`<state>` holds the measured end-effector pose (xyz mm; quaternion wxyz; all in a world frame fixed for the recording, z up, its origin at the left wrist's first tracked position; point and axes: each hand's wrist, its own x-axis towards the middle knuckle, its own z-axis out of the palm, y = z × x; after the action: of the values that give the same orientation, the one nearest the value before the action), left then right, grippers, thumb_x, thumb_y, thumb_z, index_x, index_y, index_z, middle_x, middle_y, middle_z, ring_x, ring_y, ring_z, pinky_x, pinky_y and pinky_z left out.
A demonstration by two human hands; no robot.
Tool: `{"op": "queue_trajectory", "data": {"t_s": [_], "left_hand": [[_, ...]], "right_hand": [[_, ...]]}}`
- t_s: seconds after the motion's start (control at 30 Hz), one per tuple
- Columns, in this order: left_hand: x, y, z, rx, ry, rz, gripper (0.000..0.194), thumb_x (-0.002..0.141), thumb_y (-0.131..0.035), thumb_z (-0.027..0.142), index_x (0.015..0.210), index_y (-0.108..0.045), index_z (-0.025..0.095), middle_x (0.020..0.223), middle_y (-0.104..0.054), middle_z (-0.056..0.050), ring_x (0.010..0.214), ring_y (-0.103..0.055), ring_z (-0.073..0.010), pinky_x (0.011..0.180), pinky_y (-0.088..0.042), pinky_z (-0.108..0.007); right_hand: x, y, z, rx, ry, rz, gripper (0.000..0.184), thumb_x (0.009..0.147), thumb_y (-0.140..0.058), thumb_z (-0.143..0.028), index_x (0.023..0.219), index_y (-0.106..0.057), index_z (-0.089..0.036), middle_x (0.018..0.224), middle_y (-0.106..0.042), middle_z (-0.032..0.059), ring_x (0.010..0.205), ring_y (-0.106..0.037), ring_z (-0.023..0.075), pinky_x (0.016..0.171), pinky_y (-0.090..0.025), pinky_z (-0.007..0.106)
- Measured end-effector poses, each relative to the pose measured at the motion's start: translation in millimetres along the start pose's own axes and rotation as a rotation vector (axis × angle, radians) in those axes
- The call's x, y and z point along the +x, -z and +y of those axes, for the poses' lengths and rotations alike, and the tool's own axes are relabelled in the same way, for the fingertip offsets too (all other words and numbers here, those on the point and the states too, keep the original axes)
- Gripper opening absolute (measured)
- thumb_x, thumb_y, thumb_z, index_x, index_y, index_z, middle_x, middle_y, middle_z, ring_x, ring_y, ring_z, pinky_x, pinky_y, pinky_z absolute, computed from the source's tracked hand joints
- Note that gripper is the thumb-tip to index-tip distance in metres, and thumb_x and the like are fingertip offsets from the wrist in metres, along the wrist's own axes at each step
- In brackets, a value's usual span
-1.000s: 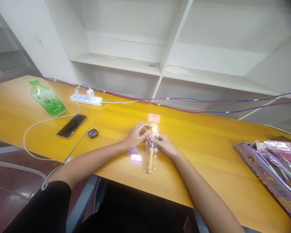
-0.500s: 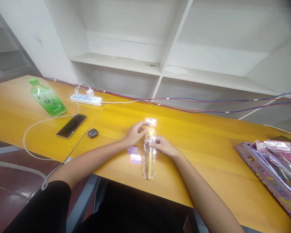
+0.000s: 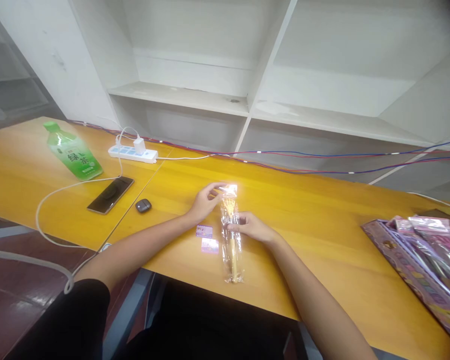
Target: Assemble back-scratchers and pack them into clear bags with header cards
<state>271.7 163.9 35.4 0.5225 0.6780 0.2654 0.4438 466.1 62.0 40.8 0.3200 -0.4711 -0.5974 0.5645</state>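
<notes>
Thumb over its middle, a right hand (image 3: 253, 226) pinches a clear packet (image 3: 226, 252) containing a yellow stick (image 3: 233, 249) with a hand-shaped head, near the front edge of a wooden tabletop (image 3: 315, 240). The left hand (image 3: 203, 204) curves at the packet's top, its grip impossible to confirm. Two small purple cards (image 3: 204, 231) lie just beside; a green bottle (image 3: 75, 155) stands well apart.

White shelving (image 3: 180, 95) stands behind a yellow wooden table (image 3: 315, 225) over reddish floor tiles (image 3: 22, 295).
</notes>
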Motion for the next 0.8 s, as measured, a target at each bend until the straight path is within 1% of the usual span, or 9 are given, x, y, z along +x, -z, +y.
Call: {"op": "queue_trajectory", "data": {"t_s": [0.17,0.37,0.43,0.5,0.57,0.63,0.67,0.73,0.8], "left_hand": [[-0.1,-0.5,1.1,-0.020,-0.009,-0.044,0.046,0.090,-0.069,0.027,0.136,-0.067,0.021,0.137,-0.068,-0.010,0.095,-0.063,-0.0155,0.088,-0.051,-0.029],[-0.7,-3.5,-1.5,-0.144,0.012,-0.118,0.057,0.085,-0.075,0.027,0.140,-0.063,0.020,0.145,-0.063,-0.013,0.108,-0.067,-0.0198,0.093,-0.053,-0.031],[-0.2,-4.2,-1.8,-0.176,0.011,-0.117,0.058,0.084,-0.076,0.026,0.140,-0.063,0.019,0.147,-0.062,-0.013,0.120,-0.066,-0.0235,0.101,-0.052,-0.034],[0.0,-4.4,-1.1,-0.183,0.005,-0.106,0.057,0.083,-0.075,0.023,0.138,-0.064,0.018,0.147,-0.062,-0.014,0.129,-0.062,-0.0259,0.107,-0.050,-0.035],[-0.4,-4.2,0.7,-0.175,-0.001,-0.087,0.056,0.082,-0.073,0.020,0.138,-0.065,0.019,0.146,-0.063,-0.013,0.129,-0.062,-0.0255,0.104,-0.051,-0.034],[-1.6,-3.9,3.5,-0.175,-0.012,-0.063,0.055,0.083,-0.072,0.018,0.137,-0.065,0.019,0.145,-0.064,-0.012,0.124,-0.063,-0.0237,0.097,-0.052,-0.031],[-2.3,-3.8,5.1,-0.179,-0.020,-0.052,0.055,0.083,-0.071,0.018,0.138,-0.065,0.020,0.145,-0.064,-0.012,0.120,-0.064,-0.0224,0.094,-0.053,-0.030],[-3.7,-3.4,8.2,-0.184,-0.043,-0.042,0.055,0.085,-0.071,0.019,0.139,-0.064,0.021,0.143,-0.064,-0.012,0.111,-0.065,-0.0193,0.090,-0.054,-0.028],[-4.6,-3.2,10.2,-0.182,-0.070,-0.045,0.056,0.087,-0.072,0.022,0.143,-0.062,0.023,0.142,-0.064,-0.012,0.105,-0.066,-0.0170,0.088,-0.055,-0.027]], "right_hand": [[-0.2,-0.2,-0.9,-0.052,0.003,-0.055,0.042,0.077,-0.087,-0.055,0.096,-0.080,-0.018,0.099,-0.078,0.0054,0.093,-0.071,0.0240,0.093,-0.054,0.040],[-0.4,-0.8,1.2,-0.064,0.028,-0.060,0.046,0.074,-0.088,-0.059,0.097,-0.080,-0.020,0.101,-0.078,0.0060,0.098,-0.071,0.0274,0.095,-0.055,0.043],[2.4,-0.7,6.8,-0.011,0.052,-0.017,0.050,0.080,-0.080,-0.066,0.096,-0.079,-0.019,0.100,-0.078,0.0070,0.097,-0.071,0.0283,0.095,-0.055,0.043],[6.9,-0.5,14.1,0.054,0.073,0.073,0.052,0.091,-0.065,-0.069,0.097,-0.077,-0.019,0.093,-0.076,0.0080,0.089,-0.070,0.0266,0.090,-0.056,0.043],[11.6,-0.4,20.6,0.059,0.085,0.175,0.048,0.098,-0.054,-0.063,0.098,-0.074,-0.019,0.083,-0.072,0.0062,0.076,-0.067,0.0229,0.080,-0.057,0.040],[14.8,-1.4,24.0,-0.045,0.125,0.255,0.037,0.098,-0.056,-0.053,0.100,-0.073,-0.021,0.081,-0.069,0.0039,0.071,-0.064,0.0206,0.076,-0.057,0.038],[15.6,-2.9,24.2,-0.132,0.166,0.279,0.031,0.097,-0.059,-0.048,0.103,-0.073,-0.022,0.087,-0.070,0.0043,0.076,-0.065,0.0211,0.079,-0.058,0.039],[15.8,-8.3,22.4,-0.322,0.277,0.282,0.025,0.094,-0.067,-0.042,0.108,-0.075,-0.023,0.109,-0.072,0.0073,0.098,-0.068,0.0255,0.093,-0.057,0.043],[15.5,-17.1,19.4,-0.458,0.356,0.243,0.028,0.092,-0.072,-0.041,0.115,-0.076,-0.025,0.130,-0.068,0.0094,0.119,-0.065,0.0306,0.105,-0.053,0.047]]}}
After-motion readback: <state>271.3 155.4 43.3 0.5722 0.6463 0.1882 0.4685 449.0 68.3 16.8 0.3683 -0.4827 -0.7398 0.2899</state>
